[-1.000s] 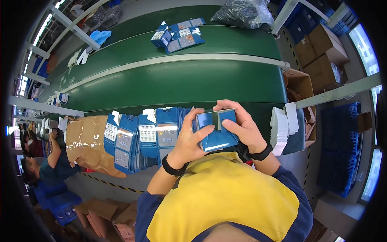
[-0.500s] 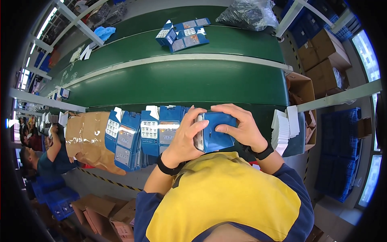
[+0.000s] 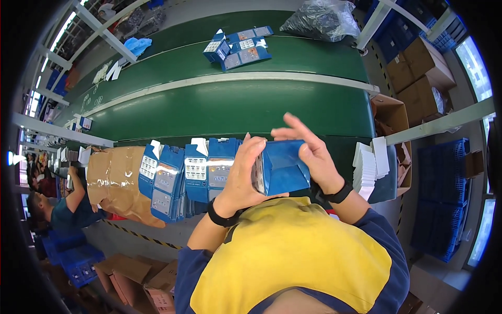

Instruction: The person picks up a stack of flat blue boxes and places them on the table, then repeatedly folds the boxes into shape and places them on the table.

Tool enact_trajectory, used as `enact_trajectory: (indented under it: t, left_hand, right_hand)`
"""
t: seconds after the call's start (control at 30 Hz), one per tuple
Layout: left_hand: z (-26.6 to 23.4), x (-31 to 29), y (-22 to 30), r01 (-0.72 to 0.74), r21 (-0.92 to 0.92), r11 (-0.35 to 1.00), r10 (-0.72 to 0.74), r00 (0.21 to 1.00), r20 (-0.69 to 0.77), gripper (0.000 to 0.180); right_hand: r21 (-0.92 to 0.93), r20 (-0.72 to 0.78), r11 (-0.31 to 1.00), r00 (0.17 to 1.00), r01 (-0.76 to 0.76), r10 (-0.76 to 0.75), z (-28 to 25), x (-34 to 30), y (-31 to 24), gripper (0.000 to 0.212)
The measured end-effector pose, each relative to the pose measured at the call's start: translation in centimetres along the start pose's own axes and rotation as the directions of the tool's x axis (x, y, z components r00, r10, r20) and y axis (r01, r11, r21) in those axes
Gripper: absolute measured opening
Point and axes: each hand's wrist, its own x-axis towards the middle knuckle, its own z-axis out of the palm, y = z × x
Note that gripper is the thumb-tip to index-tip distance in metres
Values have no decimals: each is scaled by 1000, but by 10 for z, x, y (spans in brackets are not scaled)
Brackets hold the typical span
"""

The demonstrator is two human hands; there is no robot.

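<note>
One yellow-and-navy shirt (image 3: 293, 256) nearest; just beyond it, blue paperboard carton (image 3: 287, 170) in left hand (image 3: 238, 178), fingers and thumb clasping its left side. Right hand (image 3: 320, 159) spread, fingers raised, thumb at carton's right edge, contact unclear. Left of hands: row of printed carton blanks (image 3: 166, 180), then brown-paper bundle (image 3: 123, 180). Right: stacked white inserts (image 3: 364, 170). Beyond: green conveyor belt (image 3: 240, 107), pale rail (image 3: 230, 77), loose blue packaging (image 3: 243, 55), bulging plastic bag (image 3: 320, 21).

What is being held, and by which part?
A blue box, held at its left side by the left hand; the right hand is open at its right edge, contact unclear.
</note>
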Motion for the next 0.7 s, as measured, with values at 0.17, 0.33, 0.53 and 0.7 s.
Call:
enact_trajectory:
  t: [0.17,0.33,0.53,0.7]
  left_hand:
    - [25,12,-6,36,35,999,-28,974,-223,105]
    - [13,7,-30,-185,34,982,187,981,-47,89]
    - [-46,-11,-40,-279,612,741,129,952,278,76]
    - [-103,-95,-65,796,523,304,-698,560,-447,87]
  right_hand:
    - [313,-314,950,945,9,94,22,4,29,76]
    - [422,-139,884,949,-203,284,-16,7,38,73]
    - [311,292,693,759,-651,582,-49,40,59,64]
    - [-145,-144,971,975,-191,170,-52,117,155,83]
